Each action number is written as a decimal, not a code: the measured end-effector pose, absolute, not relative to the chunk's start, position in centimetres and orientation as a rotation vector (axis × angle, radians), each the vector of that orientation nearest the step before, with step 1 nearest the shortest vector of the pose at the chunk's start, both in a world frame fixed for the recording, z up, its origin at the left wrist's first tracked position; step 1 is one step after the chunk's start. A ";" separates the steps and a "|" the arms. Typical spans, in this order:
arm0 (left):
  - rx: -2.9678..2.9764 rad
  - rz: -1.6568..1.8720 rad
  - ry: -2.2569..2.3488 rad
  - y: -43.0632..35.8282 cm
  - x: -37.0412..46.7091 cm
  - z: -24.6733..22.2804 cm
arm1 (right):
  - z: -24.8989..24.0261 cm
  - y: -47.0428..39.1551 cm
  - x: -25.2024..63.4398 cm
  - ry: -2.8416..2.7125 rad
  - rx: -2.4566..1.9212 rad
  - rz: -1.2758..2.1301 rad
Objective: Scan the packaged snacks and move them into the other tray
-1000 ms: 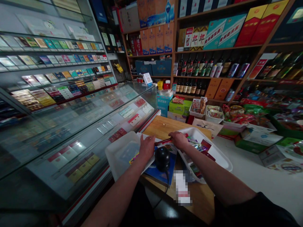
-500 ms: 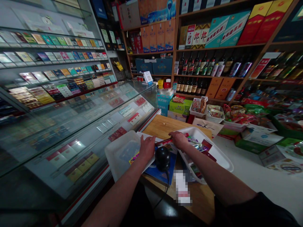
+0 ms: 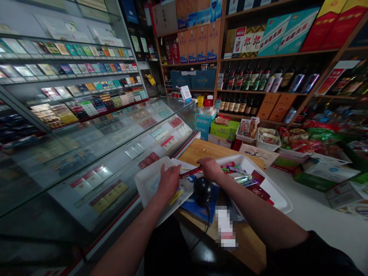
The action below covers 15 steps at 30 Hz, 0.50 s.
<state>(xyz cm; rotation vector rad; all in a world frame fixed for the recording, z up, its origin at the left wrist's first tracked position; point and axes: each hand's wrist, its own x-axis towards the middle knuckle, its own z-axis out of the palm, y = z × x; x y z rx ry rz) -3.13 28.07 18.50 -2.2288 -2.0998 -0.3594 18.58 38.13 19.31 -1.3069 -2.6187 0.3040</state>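
Observation:
Between my hands stretches a thin dark red stick-like item (image 3: 190, 173), its exact kind unclear. My right hand (image 3: 211, 169) is closed around its right end. My left hand (image 3: 169, 180) meets its left end, the thumb side closed on it and one finger raised. Below my left hand is a white plastic tub (image 3: 143, 184), tilted, with a yellow packet (image 3: 176, 195) inside. A second white tub (image 3: 280, 197), under my right forearm, holds colourful packets and tubes. A black rounded device (image 3: 202, 189) with a cable sits between the tubs on a blue flat item (image 3: 188, 206).
A glass display counter (image 3: 120, 138) with cigarette packs runs along the left. The wooden table (image 3: 198, 148) reaches behind the tubs. A blurred-out white item (image 3: 225, 226) lies near its front edge. Shelves of bottles (image 3: 244, 103) and boxes of snacks (image 3: 296, 140) stand beyond.
Both hands have moved left with the thin red item, so my left hand is now more over the left tub. That tub appears more tilted. The view has shifted slightly left.

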 end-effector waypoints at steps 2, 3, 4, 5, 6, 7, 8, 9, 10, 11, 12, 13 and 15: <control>-2.213 -0.349 -2.128 26.8 -4.3 18.6 | 19.7 37.5 17.3 -2.680 -1.268 0.295; -2.209 -0.345 -2.141 26.2 -4.8 18.6 | 19.9 37.1 16.6 -2.716 -1.245 0.290; -2.206 -0.342 -2.156 25.5 -5.4 18.6 | 20.0 36.8 16.0 -2.752 -1.218 0.284; -2.204 -0.340 -2.173 24.8 -5.9 18.6 | 20.1 36.4 15.4 -2.786 -1.189 0.277; -2.202 -0.340 -2.191 24.1 -6.4 18.6 | 20.1 36.0 14.9 -2.817 -1.157 0.271; -2.203 -0.339 -2.206 23.4 -6.8 18.6 | 20.1 35.6 14.4 -2.840 -1.125 0.266; -2.203 -0.338 -2.218 22.8 -7.2 18.6 | 20.1 35.2 13.9 -2.856 -1.093 0.261; -2.202 -0.333 -2.230 22.2 -7.5 18.6 | 20.1 34.8 13.5 -2.868 -1.065 0.254; -2.202 -0.321 -2.245 21.6 -7.8 18.6 | 20.1 34.4 13.2 -2.878 -1.043 0.247; -2.202 -0.300 -2.264 21.1 -8.0 18.5 | 20.0 34.0 12.9 -2.889 -1.026 0.241; -2.203 -0.273 -2.286 20.7 -8.1 18.5 | 20.0 33.6 12.6 -2.901 -1.012 0.238; -2.206 -0.243 -2.309 20.3 -8.2 18.4 | 20.0 33.2 12.4 -2.913 -1.002 0.234; -2.209 -0.197 -2.345 19.7 -8.3 18.4 | 20.0 32.4 12.0 -2.929 -0.982 0.231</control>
